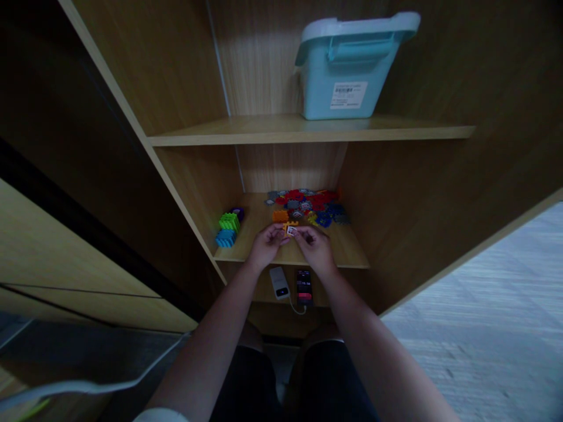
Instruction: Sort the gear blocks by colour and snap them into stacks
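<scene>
My left hand [266,245] and my right hand [315,246] meet over the front of a low wooden shelf [352,253]. Together they pinch a small orange and white toy block [290,229] between their fingertips. Just behind the hands lies a pile of red, blue, grey and orange interlocking blocks [308,207]. A green block piece [229,221] stands at the shelf's left end, with a blue block piece [226,238] in front of it and something purple behind it.
A pale blue lidded storage box [349,67] stands on the shelf above. On the lowest shelf lie a white power bank [280,282] and a phone [304,287], joined by a cable. Grey floor shows at right; my knees are below.
</scene>
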{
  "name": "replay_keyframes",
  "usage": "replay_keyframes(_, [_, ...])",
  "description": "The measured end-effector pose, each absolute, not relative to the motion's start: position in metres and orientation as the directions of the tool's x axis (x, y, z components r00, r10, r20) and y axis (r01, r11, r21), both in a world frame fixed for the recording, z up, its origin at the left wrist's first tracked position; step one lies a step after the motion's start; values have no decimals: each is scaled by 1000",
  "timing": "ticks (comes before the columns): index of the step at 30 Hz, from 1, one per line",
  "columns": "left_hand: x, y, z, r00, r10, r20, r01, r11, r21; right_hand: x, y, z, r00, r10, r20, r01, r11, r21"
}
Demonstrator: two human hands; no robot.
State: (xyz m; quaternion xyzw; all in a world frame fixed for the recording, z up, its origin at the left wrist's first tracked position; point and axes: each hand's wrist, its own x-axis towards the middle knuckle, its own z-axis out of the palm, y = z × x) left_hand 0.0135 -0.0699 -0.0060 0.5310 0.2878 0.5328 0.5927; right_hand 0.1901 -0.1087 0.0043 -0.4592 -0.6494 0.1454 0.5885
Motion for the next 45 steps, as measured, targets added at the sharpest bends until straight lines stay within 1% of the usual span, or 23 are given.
replay_keyframes(10, [13, -69, -8, 280, 931, 235, -297, -149, 943, 191, -104, 0, 72, 808, 585, 382, 520, -764])
replay_keyframes(20, [13, -71, -6, 289, 926, 242, -295, -154, 943, 191, -100, -3, 96, 822, 561, 375, 492, -786])
replay_keyframes(28, [12, -68, -9, 278, 928, 246, -304, -158, 940, 192, -95, -8, 79, 842, 534, 359, 476, -803])
replay_keyframes(33, [9, -68, -8, 290, 929, 230, -308, -137, 941, 191, -97, -6, 19, 843, 537, 364, 495, -789])
replay_keyframes(45, [10, -74, -3, 265, 924, 275, -281, -199, 939, 190, -101, -2, 2, 797, 604, 406, 552, -729])
